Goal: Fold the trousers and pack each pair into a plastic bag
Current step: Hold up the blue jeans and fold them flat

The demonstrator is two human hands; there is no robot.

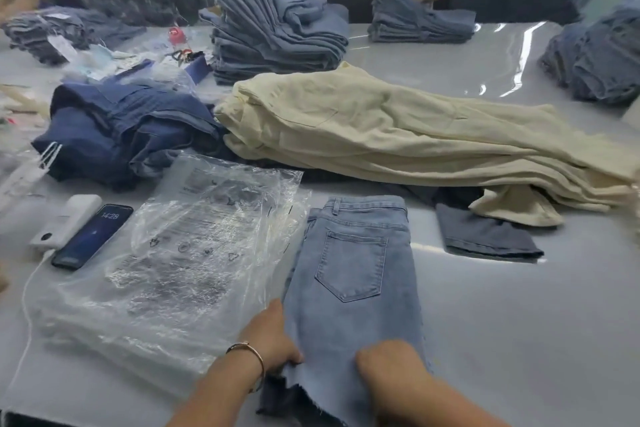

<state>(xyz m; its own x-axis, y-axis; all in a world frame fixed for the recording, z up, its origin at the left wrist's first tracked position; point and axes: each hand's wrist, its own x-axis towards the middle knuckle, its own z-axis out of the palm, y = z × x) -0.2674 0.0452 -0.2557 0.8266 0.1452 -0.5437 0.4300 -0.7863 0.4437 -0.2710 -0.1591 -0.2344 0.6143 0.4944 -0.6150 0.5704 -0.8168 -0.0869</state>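
- Pale grey, glossy bench (485,305): carries all the items listed below.
- Long pile of cream-coloured trousers (398,135): lies across the middle of the bench and reaches its right edge.
- Heap of dark blue trousers (128,128): sits toward the left edge, touching the cream pile.
- Tall stack of folded blue-grey jeans (273,28): stands behind both, toward the far edge; further denim stacks stand at the far and right edges.
- Stack of clear, crinkled plastic bags with grey printing (180,260): lies flat at the near-left part of the bench, its right edge just beside the light jeans.
- Folded pair of light blue denim jeans (356,281): lies at the near-centre edge, back pocket up, waistband toward the far edge, frayed hem toward the near edge.
- Folded dark grey-blue fabric piece (485,236): lies right of the jeans, under the cream pile's end.
- Left hand (273,336): wrist bears a thin metal bangle (247,352); fingers curl round the left edge of the jeans, gripping it.
- Right hand (391,364): rests on the hem end; its fingers are out of sight, so the grasp cannot be told.
- Black smartphone with lit screen (93,236): lies left of the bags, beside a white power bank (65,222).
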